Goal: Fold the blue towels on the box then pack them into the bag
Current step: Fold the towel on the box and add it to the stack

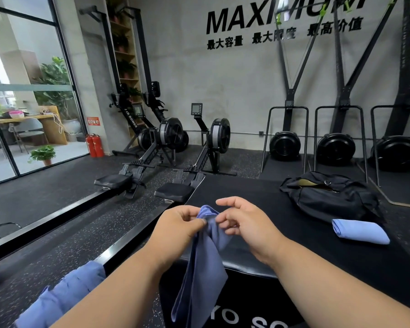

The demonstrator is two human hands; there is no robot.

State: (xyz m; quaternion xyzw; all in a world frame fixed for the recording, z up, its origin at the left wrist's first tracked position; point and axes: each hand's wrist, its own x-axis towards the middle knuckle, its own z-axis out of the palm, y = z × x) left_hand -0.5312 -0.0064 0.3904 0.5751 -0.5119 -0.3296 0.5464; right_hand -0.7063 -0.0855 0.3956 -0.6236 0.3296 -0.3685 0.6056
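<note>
1. Gym floor and rowing machines (pixel 166 138) formed the background; a black box (pixel 282 233) served as work surface.
2. An unfolded blue towel (pixel 202 268) was held hanging over the box edge — pinched by the left hand (pixel 178 227); the right hand (pixel 244 221) was loosely curled, thumb and forefinger at the towel's top.
3. A folded towel (pixel 360 232) lay beside the bag (pixel 329 195).
4. Corners would best be matched before the towel is laid flat.

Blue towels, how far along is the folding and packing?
One folded towel lies on the black box beside the bag, not yet packed. The left hand and right hand pinch the top of a hanging towel, not yet folded. More blue cloth waits lower left. Nothing blue shows in the bag's opening.
</note>
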